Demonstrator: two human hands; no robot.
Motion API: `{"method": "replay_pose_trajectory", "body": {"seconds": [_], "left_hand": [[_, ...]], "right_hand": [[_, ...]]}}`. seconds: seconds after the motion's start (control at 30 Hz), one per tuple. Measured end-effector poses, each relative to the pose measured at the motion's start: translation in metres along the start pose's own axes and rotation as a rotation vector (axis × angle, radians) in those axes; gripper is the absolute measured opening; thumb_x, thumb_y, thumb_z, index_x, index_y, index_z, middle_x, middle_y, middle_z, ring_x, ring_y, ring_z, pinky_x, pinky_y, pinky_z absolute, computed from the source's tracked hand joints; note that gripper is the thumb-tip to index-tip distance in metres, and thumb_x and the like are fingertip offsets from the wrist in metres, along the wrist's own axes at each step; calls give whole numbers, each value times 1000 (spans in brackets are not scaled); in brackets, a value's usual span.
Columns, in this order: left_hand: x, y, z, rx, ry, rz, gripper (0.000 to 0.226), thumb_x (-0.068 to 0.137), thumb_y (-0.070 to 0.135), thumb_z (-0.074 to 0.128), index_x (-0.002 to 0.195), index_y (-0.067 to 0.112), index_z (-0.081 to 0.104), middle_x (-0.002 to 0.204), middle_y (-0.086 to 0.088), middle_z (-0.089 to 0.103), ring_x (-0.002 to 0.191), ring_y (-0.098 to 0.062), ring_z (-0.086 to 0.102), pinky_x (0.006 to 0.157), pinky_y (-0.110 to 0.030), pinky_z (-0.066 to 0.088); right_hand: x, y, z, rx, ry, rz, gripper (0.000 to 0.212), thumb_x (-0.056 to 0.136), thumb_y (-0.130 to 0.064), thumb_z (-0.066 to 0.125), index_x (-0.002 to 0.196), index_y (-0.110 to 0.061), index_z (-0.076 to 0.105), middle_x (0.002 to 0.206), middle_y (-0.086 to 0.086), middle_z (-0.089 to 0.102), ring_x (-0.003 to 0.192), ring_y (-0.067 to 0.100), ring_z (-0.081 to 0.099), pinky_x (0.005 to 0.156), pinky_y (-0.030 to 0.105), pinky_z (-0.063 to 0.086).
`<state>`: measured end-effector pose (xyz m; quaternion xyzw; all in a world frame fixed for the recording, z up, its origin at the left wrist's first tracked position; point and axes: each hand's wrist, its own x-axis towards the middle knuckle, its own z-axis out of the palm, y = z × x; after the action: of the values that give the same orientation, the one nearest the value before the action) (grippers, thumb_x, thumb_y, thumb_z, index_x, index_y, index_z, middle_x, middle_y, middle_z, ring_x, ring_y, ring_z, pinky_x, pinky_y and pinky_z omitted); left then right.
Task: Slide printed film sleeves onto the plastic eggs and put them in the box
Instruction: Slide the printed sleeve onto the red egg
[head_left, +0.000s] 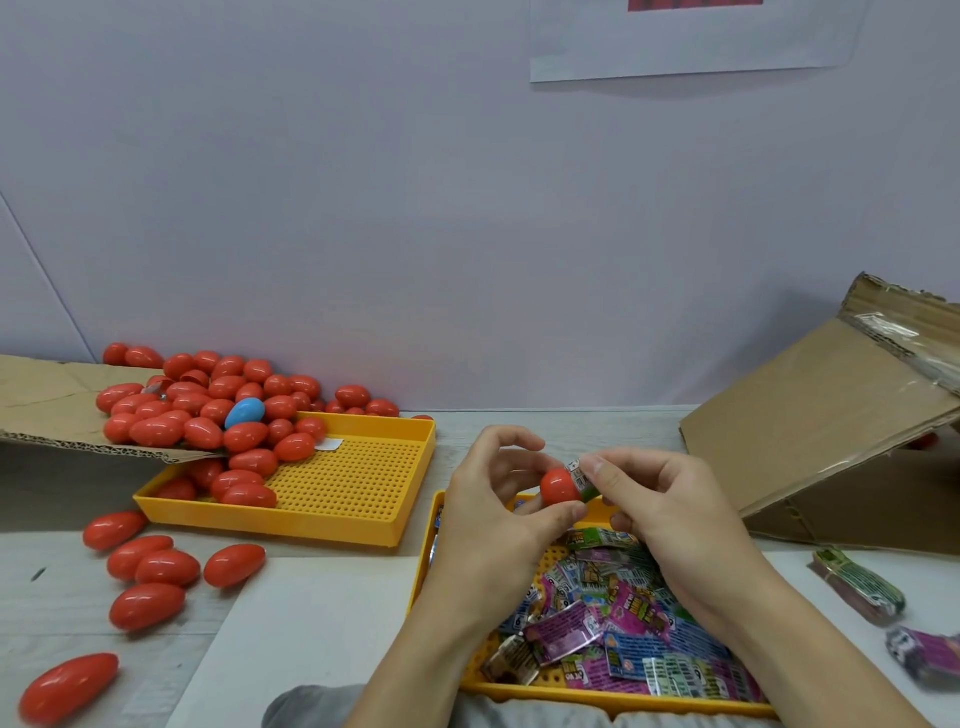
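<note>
Pinching red egg (558, 486) in left hand (498, 512) above sleeve tray (545, 693), right hand (660, 512) pinching film sleeve (583, 479) half on; needing straight push, mouth kept open.

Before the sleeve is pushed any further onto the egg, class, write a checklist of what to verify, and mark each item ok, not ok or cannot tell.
1. Egg held firmly: ok. The left hand grips the red egg between thumb and fingers.
2. Sleeve started on the egg: ok. The right hand pinches the printed sleeve over the egg's right end.
3. Sleeve straight and not creased: cannot tell; fingers cover most of it.
4. More sleeves to hand: ok. The yellow tray below the hands holds a pile.
5. More eggs to hand: ok. Red eggs fill the other tray at the left.
6. Space in the cardboard box: cannot tell; its inside is hidden.
</note>
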<state>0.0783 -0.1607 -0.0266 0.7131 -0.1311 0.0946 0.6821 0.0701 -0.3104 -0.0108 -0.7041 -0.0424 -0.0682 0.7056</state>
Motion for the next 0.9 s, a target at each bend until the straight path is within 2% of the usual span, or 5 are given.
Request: {"method": "replay_pose_trajectory", "body": {"seconds": [0.1, 0.27, 0.53, 0.8, 0.9], "left_hand": [[0, 1, 0, 8, 7, -1, 51, 71, 0, 86, 104, 26, 58, 96, 13, 70, 96, -6, 69, 75, -17, 56], [-1, 2, 1, 36, -6, 13, 50, 72, -1, 84, 104, 25, 57, 95, 15, 67, 96, -3, 67, 74, -14, 55], [-1, 3, 2, 36, -1, 16, 49, 72, -6, 83, 102, 23, 57, 94, 5, 66, 94, -3, 67, 76, -18, 57], [-1, 4, 3, 83, 5, 26, 50, 71, -4, 84, 103, 23, 56, 95, 5, 66, 95, -2, 67, 76, -16, 56], [-2, 4, 3, 87, 10, 26, 50, 71, -3, 84, 103, 23, 57, 96, 4, 66, 96, -2, 66, 75, -15, 55]], "right_hand": [[1, 1, 0, 10, -21, 20, 22, 73, -42, 66, 84, -28, 80, 85, -2, 77, 80, 5, 69, 65, 18, 50], [2, 3, -1, 28, -37, 75, 25, 77, -40, 64, 87, -23, 80, 92, 5, 76, 100, 28, 66, 93, 48, 50], [1, 2, -1, 88, -69, 129, 26, 76, -38, 63, 84, -20, 80, 87, 6, 76, 82, 14, 64, 78, 35, 48], [2, 4, -2, 99, -56, 137, 25, 74, -38, 66, 87, -23, 80, 92, 5, 77, 90, 18, 67, 83, 39, 50], [0, 3, -1, 50, -54, 102, 21, 75, -39, 67, 86, -28, 80, 90, 1, 77, 86, 12, 70, 74, 28, 51]]}}
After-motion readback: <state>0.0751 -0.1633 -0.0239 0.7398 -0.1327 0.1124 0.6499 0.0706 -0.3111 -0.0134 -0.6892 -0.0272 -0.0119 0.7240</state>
